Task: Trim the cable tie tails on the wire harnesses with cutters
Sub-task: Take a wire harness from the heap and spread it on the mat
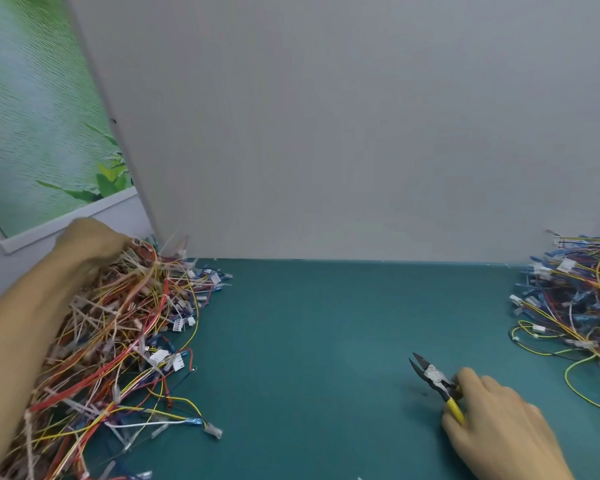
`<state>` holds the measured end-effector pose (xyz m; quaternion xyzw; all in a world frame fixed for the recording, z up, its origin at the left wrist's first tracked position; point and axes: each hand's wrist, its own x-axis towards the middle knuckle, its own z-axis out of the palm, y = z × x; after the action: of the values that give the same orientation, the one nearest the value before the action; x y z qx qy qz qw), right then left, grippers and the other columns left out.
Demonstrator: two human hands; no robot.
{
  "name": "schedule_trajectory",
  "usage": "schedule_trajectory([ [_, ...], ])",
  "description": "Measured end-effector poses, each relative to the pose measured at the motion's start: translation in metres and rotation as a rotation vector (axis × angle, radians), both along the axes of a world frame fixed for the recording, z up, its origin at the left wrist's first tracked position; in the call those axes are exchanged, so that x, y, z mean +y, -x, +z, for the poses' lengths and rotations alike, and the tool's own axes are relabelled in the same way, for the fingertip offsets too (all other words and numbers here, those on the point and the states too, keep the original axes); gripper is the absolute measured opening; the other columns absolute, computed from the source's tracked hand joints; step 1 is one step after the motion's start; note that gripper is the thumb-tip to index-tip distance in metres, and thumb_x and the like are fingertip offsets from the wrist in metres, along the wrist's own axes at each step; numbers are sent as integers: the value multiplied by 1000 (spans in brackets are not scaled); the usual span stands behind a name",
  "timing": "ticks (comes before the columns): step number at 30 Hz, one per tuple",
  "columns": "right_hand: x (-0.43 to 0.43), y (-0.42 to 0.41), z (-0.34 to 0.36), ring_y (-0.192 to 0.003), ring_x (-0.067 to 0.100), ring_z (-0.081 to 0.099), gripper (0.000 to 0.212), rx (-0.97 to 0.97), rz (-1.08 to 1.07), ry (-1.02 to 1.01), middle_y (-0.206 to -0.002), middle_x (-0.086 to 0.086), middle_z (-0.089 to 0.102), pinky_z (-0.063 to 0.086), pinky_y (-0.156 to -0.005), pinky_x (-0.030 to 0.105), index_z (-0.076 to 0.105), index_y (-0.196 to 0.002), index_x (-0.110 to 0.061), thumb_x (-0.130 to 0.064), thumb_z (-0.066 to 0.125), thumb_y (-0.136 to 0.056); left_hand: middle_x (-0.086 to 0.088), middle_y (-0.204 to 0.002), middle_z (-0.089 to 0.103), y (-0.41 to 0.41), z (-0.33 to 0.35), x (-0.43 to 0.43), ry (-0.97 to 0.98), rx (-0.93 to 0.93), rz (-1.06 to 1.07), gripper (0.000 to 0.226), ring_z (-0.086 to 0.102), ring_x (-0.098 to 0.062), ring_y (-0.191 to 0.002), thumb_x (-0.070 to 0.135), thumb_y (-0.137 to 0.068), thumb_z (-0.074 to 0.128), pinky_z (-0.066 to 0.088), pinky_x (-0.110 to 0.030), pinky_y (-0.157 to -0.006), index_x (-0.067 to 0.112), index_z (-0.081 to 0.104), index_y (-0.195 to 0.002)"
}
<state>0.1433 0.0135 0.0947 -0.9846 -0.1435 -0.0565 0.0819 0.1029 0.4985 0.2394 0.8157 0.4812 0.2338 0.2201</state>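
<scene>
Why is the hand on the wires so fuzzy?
In the head view, the left hand is smeared, likely motion blur, atop the wire pile; the right hand and the cutters it grips look sharper; the wide lens makes the grey panel lean.

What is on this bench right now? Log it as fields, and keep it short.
left hand: reaching into the left harness pile; blurred, fingers hidden among wires
right hand: holds the cutters by the yellow handles
cutters: blades apart, pointing up-left, nothing between them
right harness pile: at the mat's right edge, no hand on it
surface: teal mat, grey panel behind
</scene>
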Motion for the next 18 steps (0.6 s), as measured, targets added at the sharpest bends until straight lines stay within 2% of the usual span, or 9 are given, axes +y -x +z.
schedule_trajectory([
  [3, -1, -1, 0, -91, 15, 46, 16, 13, -3, -1, -92, -11, 44, 35, -73, 29, 33, -96, -35, -50, 34, -88, -19, -99, 69, 6, 4, 1, -170, -103, 19, 16, 61, -36, -80, 16, -86, 63, 52, -42, -77, 5, 73, -87],
  [5, 0, -1, 0, -90, 15, 44, 16, 7, -2, 3, -91, -11, 44, 34, -73, 29, 33, -96, -36, -50, 34, -88, -14, -88, 67, 8, 4, -1, -116, -216, 6, 14, 58, -30, -68, 15, -87, 62, 52, -41, -72, 10, 70, -76],
  [7, 0, 0, 0, -87, 15, 42, 16, 3, 1, 4, -90, -11, 43, 34, -73, 29, 32, -95, -36, -50, 33, -88, -11, -74, 63, 8, 0, 0, -27, -254, -6, 13, 53, -24, -58, 15, -88, 62, 52, -36, -62, 8, 68, -78],
  [9, -1, -1, 0, -87, 15, 42, 16, 12, -2, 3, -90, -11, 44, 34, -73, 29, 32, -95, -35, -50, 32, -88, -12, -67, 60, 12, -8, 0, 22, 35, -85, 17, 48, -22, -51, 14, -87, 65, 43, -28, -51, -2, 68, -83],
  [11, -1, -1, 1, -88, 15, 42, 17, 24, -2, 11, -91, -12, 44, 35, -74, 29, 32, -96, -36, -51, 32, -88, -13, -57, 59, 15, -10, 4, 80, 151, -178, 16, 44, -20, -46, 9, -82, 70, 37, -26, -47, -7, 70, -80],
  [13, 0, -1, 1, -88, 15, 41, 16, 23, 6, 7, -90, -12, 42, 35, -74, 29, 32, -97, -37, -51, 33, -88, -4, -49, 58, 19, -3, 6, 55, -68, -234, 12, 40, -18, -40, 21, -74, 76, 36, -23, -42, 10, 73, -72],
  [15, 0, -1, 1, -86, 15, 42, 16, 13, 9, 6, -87, -12, 41, 35, -73, 29, 31, -93, -35, -50, 32, -88, -4, -60, 60, 24, 1, 10, 23, -349, -203, 14, 45, -18, -43, 29, -69, 72, 41, -24, -49, 16, 71, -73],
  [16, 0, -1, 1, -85, 15, 42, 16, 9, 7, 10, -85, -12, 40, 35, -73, 29, 31, -92, -35, -50, 32, -88, -6, -68, 61, 26, 0, 14, -39, -329, -188, 15, 49, -21, -49, 31, -72, 69, 44, -28, -54, 17, 70, -76],
  [18, -1, 0, 1, -85, 15, 42, 16, 7, 5, 20, -85, -12, 40, 35, -73, 29, 31, -92, -34, -50, 32, -88, -7, -73, 62, 30, -11, 19, -235, 115, -153, 19, 55, -25, -63, 32, -83, 65, 47, -33, -62, 13, 69, -80],
])
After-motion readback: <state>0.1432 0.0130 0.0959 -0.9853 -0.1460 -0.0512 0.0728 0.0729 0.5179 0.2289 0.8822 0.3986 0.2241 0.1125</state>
